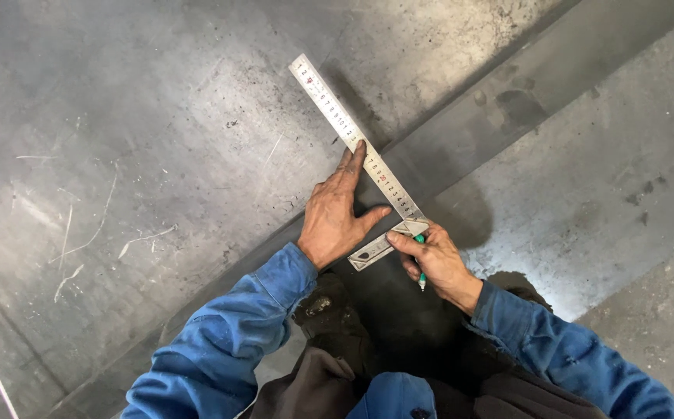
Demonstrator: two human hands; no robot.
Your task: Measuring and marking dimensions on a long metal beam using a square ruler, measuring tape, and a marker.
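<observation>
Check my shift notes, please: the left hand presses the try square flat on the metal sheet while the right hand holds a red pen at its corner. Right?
Not quite: the pen is green, not red, as the head view shows. The left hand does press the try square flat on the metal sheet, the right hand at its corner.

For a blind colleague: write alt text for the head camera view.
Seen from above, a person in blue sleeves presses a metal try square flat on a scratched grey steel sheet with the left hand. The right hand steadies the square's corner while holding a green pen. Dark trousers show below.
</observation>
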